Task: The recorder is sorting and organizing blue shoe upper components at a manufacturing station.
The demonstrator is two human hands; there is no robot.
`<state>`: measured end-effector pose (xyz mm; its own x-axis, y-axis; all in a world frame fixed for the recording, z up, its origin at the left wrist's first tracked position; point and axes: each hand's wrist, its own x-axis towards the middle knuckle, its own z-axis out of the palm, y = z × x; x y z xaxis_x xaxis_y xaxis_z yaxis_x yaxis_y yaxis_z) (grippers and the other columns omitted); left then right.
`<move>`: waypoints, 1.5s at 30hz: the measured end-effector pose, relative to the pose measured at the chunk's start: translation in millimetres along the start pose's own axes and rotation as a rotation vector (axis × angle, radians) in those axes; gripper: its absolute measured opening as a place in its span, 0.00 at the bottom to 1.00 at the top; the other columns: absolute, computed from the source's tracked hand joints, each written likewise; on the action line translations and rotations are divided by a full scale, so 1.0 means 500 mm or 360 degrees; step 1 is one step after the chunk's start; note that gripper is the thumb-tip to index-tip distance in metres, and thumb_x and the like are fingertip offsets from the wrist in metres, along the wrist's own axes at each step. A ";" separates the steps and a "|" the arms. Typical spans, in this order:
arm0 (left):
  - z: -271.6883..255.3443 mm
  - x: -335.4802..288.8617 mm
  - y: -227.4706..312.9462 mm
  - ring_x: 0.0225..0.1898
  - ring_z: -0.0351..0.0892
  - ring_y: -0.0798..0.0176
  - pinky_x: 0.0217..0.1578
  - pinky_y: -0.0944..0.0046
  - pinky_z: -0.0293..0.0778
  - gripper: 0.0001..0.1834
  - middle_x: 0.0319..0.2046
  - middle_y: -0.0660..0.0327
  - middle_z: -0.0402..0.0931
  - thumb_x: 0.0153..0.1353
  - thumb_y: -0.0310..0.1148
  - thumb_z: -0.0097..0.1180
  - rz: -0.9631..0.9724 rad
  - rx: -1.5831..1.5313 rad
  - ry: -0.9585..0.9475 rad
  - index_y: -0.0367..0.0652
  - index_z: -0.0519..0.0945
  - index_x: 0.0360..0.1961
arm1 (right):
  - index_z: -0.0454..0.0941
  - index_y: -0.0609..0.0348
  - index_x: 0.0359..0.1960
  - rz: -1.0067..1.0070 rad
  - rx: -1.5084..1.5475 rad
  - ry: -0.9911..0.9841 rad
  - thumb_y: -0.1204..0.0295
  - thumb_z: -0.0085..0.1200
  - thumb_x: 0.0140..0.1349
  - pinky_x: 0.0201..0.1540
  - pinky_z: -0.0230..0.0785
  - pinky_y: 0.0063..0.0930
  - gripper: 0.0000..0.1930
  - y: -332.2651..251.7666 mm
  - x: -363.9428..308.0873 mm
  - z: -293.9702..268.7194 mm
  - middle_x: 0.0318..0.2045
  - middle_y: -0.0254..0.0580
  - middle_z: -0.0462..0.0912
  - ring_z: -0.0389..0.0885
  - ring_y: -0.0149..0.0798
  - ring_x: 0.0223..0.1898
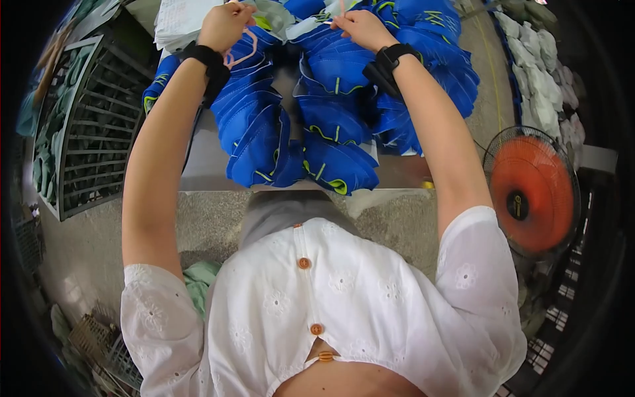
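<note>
At the far side of the table, my left hand is closed, with a looped pink cord hanging from it beside the wrist. My right hand is closed in a pinch on a thin pale pink strand, which runs up out of view. Between and below the hands lie rows of overlapping blue fabric pieces with yellow-green trim, which look like shoe uppers. A second row runs beside the first, under my right hand. Whitish pieces lie between my hands. Each wrist wears a black strap.
More blue pieces are heaped at the right. White sheets are stacked at the back left. A metal rack stands left, an orange fan right. Pale bundles line the far right. The grey table edge is before me.
</note>
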<state>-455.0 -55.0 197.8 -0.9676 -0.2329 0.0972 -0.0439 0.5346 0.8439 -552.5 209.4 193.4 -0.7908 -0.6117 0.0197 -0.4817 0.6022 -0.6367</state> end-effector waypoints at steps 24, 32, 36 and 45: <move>0.273 0.061 -0.105 0.38 0.73 0.44 0.38 0.52 0.68 0.22 0.33 0.47 0.75 0.53 0.40 0.53 0.0813 0.0368 -0.0439 0.44 0.67 0.48 | 0.71 0.64 0.14 0.0070 0.1178 0.0292 0.64 0.42 0.59 0.17 0.64 0.24 0.20 -0.185 0.012 0.031 0.10 0.39 0.73 0.73 0.31 0.14; 0.284 0.095 0.073 0.35 0.76 0.52 0.36 0.56 0.70 0.17 0.28 0.49 0.76 0.56 0.40 0.47 0.0047 0.0580 -0.0630 0.39 0.72 0.42 | 0.75 0.60 0.26 -0.1033 -0.0678 0.1237 0.64 0.38 0.63 0.26 0.66 0.24 0.16 -0.316 -0.086 -0.291 0.22 0.38 0.78 0.76 0.35 0.23; 0.252 0.044 0.062 0.38 0.75 0.51 0.37 0.57 0.70 0.20 0.36 0.48 0.74 0.54 0.36 0.50 0.0068 0.0504 -0.0353 0.38 0.69 0.47 | 0.75 0.63 0.29 -0.0588 0.1480 0.0823 0.63 0.37 0.64 0.29 0.67 0.20 0.17 -0.208 -0.043 -0.290 0.23 0.41 0.79 0.78 0.32 0.27; -0.049 -0.386 0.102 0.18 0.70 0.62 0.19 0.69 0.65 0.05 0.20 0.58 0.71 0.46 0.21 0.55 0.0209 0.0236 -0.0148 0.39 0.76 0.27 | 0.63 0.62 0.52 0.0748 0.1388 -0.0411 0.74 0.41 0.61 0.20 0.64 0.13 0.17 -0.038 -0.431 -0.013 0.36 0.43 0.77 0.77 0.28 0.24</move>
<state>-264.5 -2.4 234.9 -0.9859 -0.0809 0.1463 0.0548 0.6705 0.7399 -375.2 333.3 206.3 -0.6736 -0.5639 -0.4778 0.3801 0.2901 -0.8783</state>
